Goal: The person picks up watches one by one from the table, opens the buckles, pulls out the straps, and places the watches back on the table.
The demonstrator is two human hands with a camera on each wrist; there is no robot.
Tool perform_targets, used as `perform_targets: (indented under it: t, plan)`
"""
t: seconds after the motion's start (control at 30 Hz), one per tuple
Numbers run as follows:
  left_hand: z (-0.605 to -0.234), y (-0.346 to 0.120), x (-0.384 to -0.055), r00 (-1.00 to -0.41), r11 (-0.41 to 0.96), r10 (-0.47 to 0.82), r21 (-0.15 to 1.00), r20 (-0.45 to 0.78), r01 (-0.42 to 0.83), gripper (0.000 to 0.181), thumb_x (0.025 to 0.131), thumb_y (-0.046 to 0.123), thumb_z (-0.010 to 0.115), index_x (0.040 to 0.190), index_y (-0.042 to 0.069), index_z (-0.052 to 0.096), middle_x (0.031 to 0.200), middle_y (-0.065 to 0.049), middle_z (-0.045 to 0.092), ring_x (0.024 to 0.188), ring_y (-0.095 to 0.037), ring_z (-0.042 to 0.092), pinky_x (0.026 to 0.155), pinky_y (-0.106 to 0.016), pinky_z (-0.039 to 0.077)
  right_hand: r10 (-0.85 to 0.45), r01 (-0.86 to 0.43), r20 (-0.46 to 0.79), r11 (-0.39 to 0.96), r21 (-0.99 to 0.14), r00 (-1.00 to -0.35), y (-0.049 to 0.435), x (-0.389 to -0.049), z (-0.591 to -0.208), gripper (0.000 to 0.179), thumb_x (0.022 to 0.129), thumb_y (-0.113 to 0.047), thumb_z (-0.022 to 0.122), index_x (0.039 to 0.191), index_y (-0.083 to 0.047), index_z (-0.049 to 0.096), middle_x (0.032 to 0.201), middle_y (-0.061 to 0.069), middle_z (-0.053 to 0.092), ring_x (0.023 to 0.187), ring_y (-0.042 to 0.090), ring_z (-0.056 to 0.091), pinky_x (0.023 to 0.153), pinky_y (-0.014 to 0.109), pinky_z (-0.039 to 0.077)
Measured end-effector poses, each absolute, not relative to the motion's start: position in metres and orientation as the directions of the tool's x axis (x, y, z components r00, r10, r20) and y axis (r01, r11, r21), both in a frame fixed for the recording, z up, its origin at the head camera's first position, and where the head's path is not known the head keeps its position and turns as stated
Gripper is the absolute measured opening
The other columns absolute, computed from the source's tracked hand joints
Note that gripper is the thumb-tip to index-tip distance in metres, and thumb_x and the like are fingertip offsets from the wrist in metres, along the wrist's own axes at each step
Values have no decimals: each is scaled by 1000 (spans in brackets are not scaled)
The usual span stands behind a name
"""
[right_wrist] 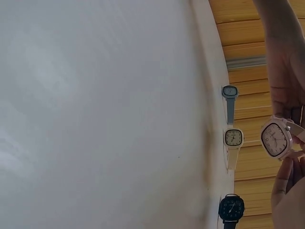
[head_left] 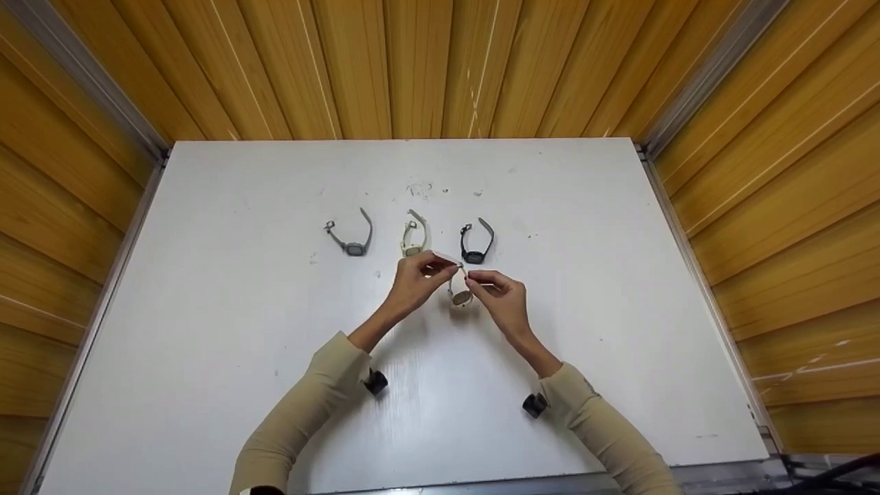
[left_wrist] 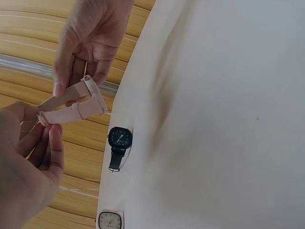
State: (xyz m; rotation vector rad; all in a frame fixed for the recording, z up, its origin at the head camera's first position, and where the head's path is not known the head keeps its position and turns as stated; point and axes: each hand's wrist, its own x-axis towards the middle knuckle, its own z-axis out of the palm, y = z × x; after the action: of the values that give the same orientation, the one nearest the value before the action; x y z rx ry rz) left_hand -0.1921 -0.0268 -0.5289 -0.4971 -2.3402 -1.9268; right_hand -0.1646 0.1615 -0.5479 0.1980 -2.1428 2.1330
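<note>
A pale pink wristwatch (head_left: 461, 298) is held up by its strap between both hands, its dial toward the body. My left hand (head_left: 415, 280) pinches the strap near its joined end. On the other side, my right hand (head_left: 501, 301) holds the strap with thumb and fingers. In the left wrist view the two strap (left_wrist: 64, 115) halves come together at the left fingers; the buckle is mostly hidden there. The right wrist view shows the watch's square, rounded dial (right_wrist: 276, 140) between the hands.
Beyond the hands, a grey watch (head_left: 355, 249), a cream watch (head_left: 412, 250) and a black watch (head_left: 474, 257) stand in a row on the white table (head_left: 206, 330), straps curving up. Wood-patterned walls (head_left: 412, 69) border the table's back and sides.
</note>
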Motion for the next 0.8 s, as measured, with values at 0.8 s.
perform_targets:
  t: [0.8]
  plan:
    - [-527,-34,-192,-964,33,213,984,162,173,21,102,15,64,113,-2,68,106,-22,75,93,-33,72,74,-36,62,-19,-144,143,84,-986,-990,171,-167,-554,28,96,-4,70,122,7,69,109,21,69,94,9,66,75,18,59]
